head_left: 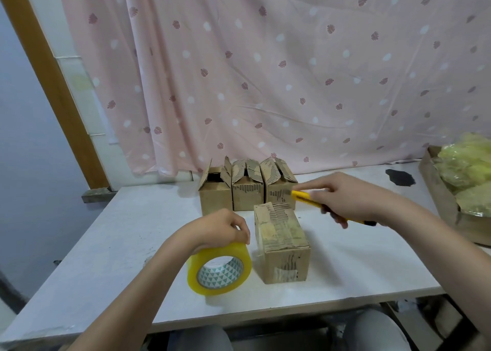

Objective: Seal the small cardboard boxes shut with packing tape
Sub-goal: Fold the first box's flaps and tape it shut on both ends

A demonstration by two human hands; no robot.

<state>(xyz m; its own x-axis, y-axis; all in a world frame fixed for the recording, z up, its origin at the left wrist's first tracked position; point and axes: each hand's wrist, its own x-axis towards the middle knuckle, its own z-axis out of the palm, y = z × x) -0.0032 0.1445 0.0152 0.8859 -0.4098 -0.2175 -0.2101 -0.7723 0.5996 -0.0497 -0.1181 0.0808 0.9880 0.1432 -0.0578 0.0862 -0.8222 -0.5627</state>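
A closed small cardboard box (282,241) lies lengthwise on the white table (106,244), with tape along its top. Just left of it stands a yellowish roll of packing tape (220,269) on its edge; my left hand (220,229) grips the roll from above. My right hand (353,198) hovers above and right of the box and holds a yellow utility knife (305,198), its tip pointing left. Behind stand three more small boxes in a row: the left box (215,194), the middle box (247,188) and the right box (280,186), all with flaps up.
A larger cardboard box (446,199) holding crumpled yellow-green plastic (467,172) sits at the table's right edge. A dark patch (400,177) marks the table at the back right. A pink patterned curtain (265,71) hangs behind the table. My knees show under the front edge.
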